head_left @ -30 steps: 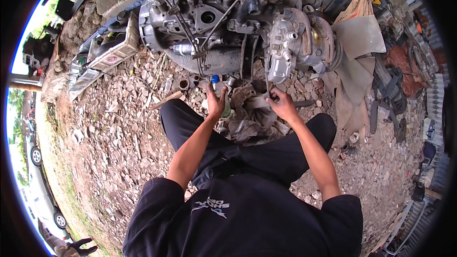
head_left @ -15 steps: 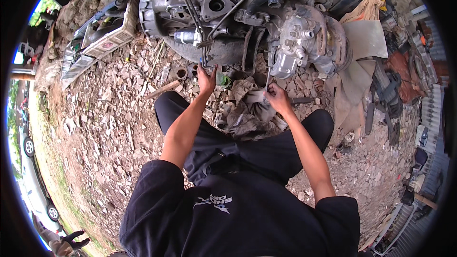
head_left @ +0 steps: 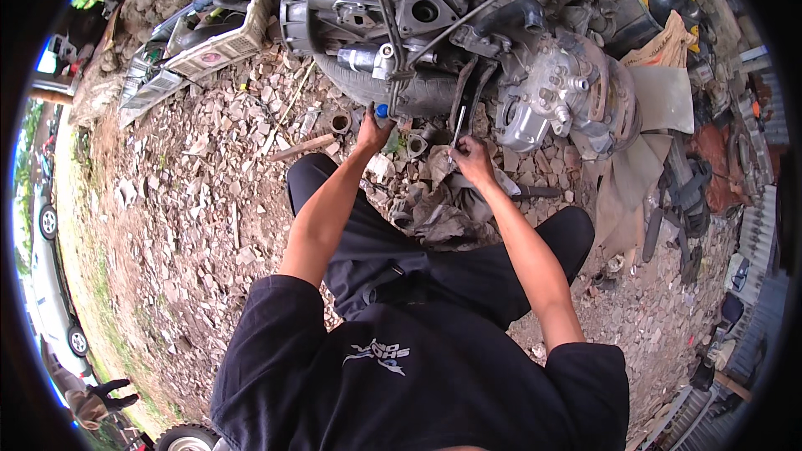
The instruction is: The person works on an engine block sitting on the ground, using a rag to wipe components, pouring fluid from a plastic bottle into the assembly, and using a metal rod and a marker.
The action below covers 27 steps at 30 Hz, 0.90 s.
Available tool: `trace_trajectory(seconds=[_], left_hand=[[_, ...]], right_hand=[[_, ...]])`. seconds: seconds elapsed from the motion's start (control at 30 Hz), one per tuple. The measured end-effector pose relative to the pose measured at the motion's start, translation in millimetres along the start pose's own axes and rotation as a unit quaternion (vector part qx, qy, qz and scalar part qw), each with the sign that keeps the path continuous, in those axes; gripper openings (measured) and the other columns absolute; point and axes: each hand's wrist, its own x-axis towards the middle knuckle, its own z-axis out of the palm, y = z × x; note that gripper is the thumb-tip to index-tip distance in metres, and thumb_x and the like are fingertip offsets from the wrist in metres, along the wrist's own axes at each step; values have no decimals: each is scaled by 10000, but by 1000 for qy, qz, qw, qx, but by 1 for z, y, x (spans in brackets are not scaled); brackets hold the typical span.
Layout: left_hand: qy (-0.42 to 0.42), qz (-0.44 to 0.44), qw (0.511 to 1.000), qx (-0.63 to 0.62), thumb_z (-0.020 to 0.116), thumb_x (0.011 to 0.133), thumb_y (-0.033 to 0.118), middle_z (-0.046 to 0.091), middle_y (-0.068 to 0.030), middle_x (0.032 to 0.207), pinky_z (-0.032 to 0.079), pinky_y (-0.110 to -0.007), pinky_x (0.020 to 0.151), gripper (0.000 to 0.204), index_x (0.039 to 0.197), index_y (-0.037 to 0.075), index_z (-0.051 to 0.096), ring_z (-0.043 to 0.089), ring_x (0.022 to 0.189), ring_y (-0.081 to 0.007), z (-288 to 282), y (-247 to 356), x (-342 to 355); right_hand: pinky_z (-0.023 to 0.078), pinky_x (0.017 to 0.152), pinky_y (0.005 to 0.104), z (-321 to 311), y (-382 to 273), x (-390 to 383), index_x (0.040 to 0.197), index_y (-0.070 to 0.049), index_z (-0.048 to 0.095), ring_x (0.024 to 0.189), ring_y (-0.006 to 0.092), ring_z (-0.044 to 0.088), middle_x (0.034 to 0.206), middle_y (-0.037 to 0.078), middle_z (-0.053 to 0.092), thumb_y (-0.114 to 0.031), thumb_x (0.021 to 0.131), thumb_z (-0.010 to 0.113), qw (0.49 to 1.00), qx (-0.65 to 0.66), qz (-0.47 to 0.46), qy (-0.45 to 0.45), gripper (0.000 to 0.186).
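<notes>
My left hand (head_left: 371, 133) is over the gravel just in front of the engine (head_left: 426, 12), below its hanging metal pipes (head_left: 393, 42). Its fingers are closed around a small round blue piece (head_left: 382, 110), mostly covered by the hand. To its right, my right hand (head_left: 473, 159) pinches a slim metal rod-like tool (head_left: 459, 127) that points up and away from me. The tool's tip stands apart from the silver housing (head_left: 526, 121) on the right. A crumpled grey cloth (head_left: 439, 213) lies between my knees, under the right hand.
A tyre (head_left: 418, 94) lies beneath the engine. A metal ring (head_left: 340, 123) and a wooden stick (head_left: 302, 147) are left of my hand. Farther left stands a pale crate (head_left: 221, 54) of parts. Cardboard (head_left: 622, 167) and dark scraps lie right. A person (head_left: 92, 401) is at the lower left.
Both hands have moved left relative to the engine. My left hand has left the pipe ends, and the right hand's tool has come away from the silver housing. The view has shifted slightly.
</notes>
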Motion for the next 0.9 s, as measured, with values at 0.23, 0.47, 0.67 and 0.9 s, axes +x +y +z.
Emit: trace_trajectory(seconds=[0.23,0.47,0.67,0.9], left_hand=[[3,34,999,-7,798,768,381,486,-267,1395,407,-427,1072,962,1476,-15,281,485,1294,-392,-5,3,-19],[46,58,993,-91,710,718,132,566,-288,1284,446,-422,1028,861,1456,-28,297,568,1194,-398,-27,5,-35],[299,75,927,-212,569,901,72,472,-261,1380,367,-428,1090,559,1411,-57,381,464,1297,-352,-78,85,-30],[311,387,844,-206,632,923,73,610,-134,1178,462,-363,943,329,1233,-9,559,578,1101,-239,-151,249,-58]], right_hand=[[484,661,333,1,-6,6,904,-1,617,699,169,633,765,96,680,-174,838,721,1000,9,10,-9,213],[496,663,357,-3,-37,4,954,-25,567,704,206,667,772,100,687,-166,821,721,998,9,-52,33,247],[525,676,346,-36,-82,-15,985,-50,603,717,214,688,837,102,706,-259,930,668,995,64,-65,31,226],[534,675,323,-123,-226,-78,973,-40,707,739,182,685,869,99,708,-286,946,665,969,-40,-203,135,251]])
